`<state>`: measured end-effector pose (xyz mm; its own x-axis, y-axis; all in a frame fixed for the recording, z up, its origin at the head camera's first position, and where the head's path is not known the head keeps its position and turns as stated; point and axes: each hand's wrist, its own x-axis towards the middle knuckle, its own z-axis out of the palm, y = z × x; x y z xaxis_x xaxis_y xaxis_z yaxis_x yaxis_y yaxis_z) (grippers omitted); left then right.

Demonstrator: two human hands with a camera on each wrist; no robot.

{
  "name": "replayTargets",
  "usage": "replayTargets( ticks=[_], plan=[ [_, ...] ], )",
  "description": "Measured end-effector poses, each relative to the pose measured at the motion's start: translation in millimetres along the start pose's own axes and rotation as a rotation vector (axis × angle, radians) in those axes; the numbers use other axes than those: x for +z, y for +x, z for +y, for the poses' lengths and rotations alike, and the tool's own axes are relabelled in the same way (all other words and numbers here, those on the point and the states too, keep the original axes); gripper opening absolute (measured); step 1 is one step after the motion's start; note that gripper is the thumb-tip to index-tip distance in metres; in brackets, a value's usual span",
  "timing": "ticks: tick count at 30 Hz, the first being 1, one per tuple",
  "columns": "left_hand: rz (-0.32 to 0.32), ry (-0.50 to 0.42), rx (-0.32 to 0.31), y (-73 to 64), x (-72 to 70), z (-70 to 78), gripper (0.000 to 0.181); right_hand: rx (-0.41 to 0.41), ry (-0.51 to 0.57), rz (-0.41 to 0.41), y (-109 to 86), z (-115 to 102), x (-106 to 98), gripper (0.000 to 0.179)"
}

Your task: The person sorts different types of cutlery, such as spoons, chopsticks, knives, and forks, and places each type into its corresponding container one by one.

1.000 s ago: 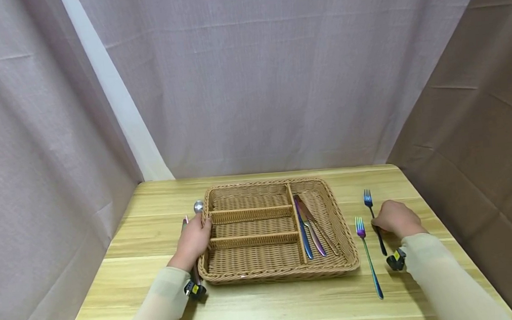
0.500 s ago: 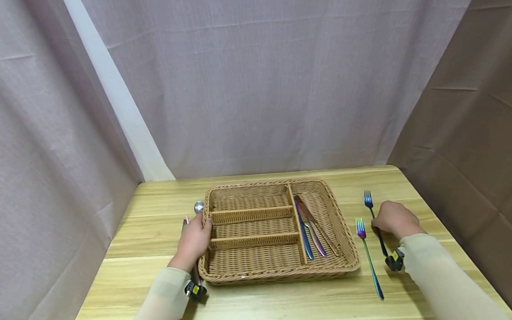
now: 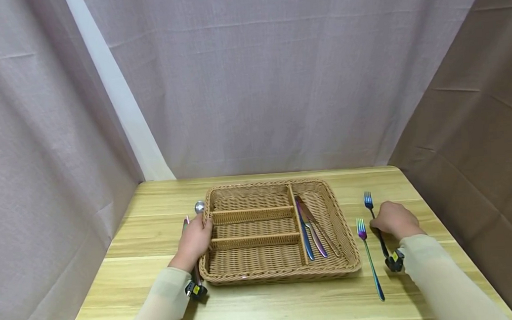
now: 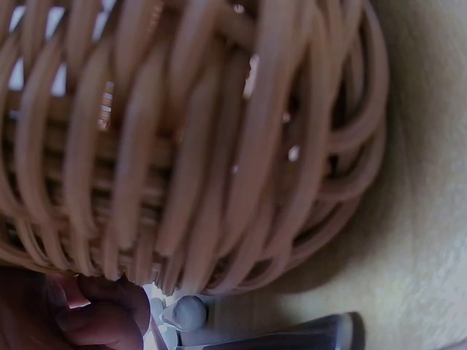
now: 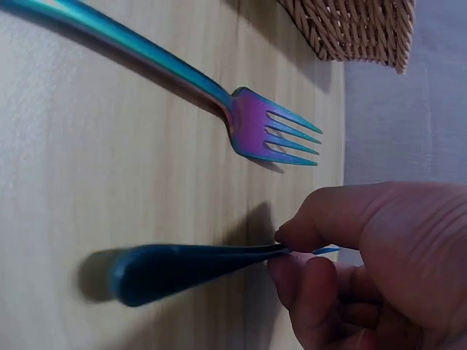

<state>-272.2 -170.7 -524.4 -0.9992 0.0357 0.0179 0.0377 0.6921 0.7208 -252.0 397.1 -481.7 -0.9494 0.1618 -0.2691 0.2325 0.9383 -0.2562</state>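
A woven basket tray (image 3: 277, 276) with several compartments sits mid-table. My left hand (image 3: 195, 241) holds its left rim, thumb over the edge; the left wrist view shows the weave (image 4: 197, 160) close up, with curled fingers (image 4: 102, 321) at it. On the right, my right hand (image 3: 396, 218) pinches a dark blue fork (image 3: 368, 201) between thumb and fingers near mid-handle. In the right wrist view the fork's handle end (image 5: 168, 273) casts a shadow on the table, and its tines are mostly hidden behind the hand. A rainbow-coloured fork (image 3: 370, 258) lies between basket and right hand.
Several table knives (image 3: 313, 235) lie in the basket's right compartment. Left of the basket, a silver spoon (image 3: 199, 206) and other cutlery (image 3: 186, 221) are partly hidden by my left hand. Curtains (image 3: 269, 89) close in the wooden table (image 3: 266, 308) at back and sides.
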Motion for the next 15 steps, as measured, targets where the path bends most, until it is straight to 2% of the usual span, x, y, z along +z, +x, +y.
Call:
replayTargets(
  ticks=[15],
  plan=[
    [0.018, 0.011, 0.022, -0.3, 0.0, -0.8, 0.049, -0.007, -0.023, 0.005, -7.6, -7.9, -23.0, 0.029]
  ],
)
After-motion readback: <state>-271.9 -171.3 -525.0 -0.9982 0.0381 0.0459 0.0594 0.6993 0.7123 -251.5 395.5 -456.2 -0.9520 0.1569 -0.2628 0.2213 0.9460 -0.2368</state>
